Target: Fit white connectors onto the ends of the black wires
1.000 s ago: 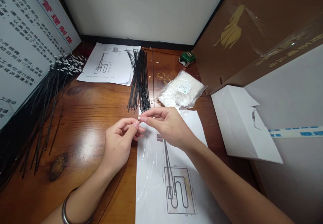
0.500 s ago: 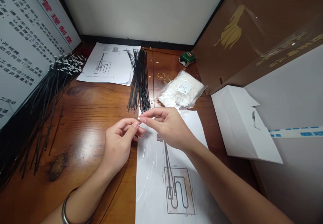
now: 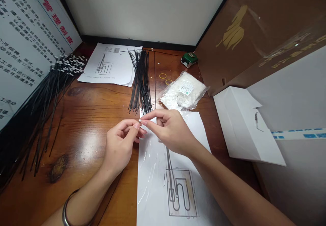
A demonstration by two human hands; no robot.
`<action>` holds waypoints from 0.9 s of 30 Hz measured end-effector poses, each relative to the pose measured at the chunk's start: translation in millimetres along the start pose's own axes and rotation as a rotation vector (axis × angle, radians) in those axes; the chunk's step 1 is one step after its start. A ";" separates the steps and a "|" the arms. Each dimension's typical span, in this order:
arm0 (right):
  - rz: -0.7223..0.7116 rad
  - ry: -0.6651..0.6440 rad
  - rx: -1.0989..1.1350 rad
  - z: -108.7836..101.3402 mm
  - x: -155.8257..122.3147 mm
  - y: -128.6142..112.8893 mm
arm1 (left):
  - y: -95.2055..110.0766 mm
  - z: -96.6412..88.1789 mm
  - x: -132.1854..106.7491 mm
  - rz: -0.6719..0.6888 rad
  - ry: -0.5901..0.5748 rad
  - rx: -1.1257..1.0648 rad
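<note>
Left hand [image 3: 119, 144] and right hand [image 3: 169, 131] pinch a tiny white piece [image 3: 140, 120], axis indiscernible.

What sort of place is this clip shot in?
Probably a hand-assembly bench in a small workshop: bundles of black wires lie on the wooden table, a printed drawing sits by a bag of white parts, and the left hand and right hand pinch a small white piece.

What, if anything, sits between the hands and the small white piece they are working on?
Nothing visible. The left hand and the right hand both pinch the small white piece at their fingertips, above the wooden table. The bundle of black ties and the plastic bag lie farther back, apart from the hands.
</note>
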State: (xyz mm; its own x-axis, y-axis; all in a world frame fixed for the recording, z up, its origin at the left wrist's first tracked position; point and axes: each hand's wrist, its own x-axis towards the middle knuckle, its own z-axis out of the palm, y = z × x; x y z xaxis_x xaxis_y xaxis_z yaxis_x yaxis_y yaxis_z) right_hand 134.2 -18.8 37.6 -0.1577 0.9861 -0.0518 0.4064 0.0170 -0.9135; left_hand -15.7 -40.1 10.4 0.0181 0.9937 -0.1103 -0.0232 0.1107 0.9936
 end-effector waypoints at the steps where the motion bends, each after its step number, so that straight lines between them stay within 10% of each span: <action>1: -0.016 0.008 -0.013 0.2 -0.3 -0.1 | -0.5 -0.1 0.1 0.002 0.000 0.001; 27: 0.104 0.038 0.111 2.6 1.9 1.5 | -1.1 -1.0 1.0 -0.032 0.005 -0.018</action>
State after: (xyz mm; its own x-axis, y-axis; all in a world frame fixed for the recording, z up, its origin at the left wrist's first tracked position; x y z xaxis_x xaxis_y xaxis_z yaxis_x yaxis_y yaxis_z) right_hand 132.2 -17.3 35.1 -0.0848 0.9872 -0.1353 0.3165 -0.1020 -0.9431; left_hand -16.7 -39.2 9.1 0.0137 0.9897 -0.1425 -0.0410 0.1429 0.9889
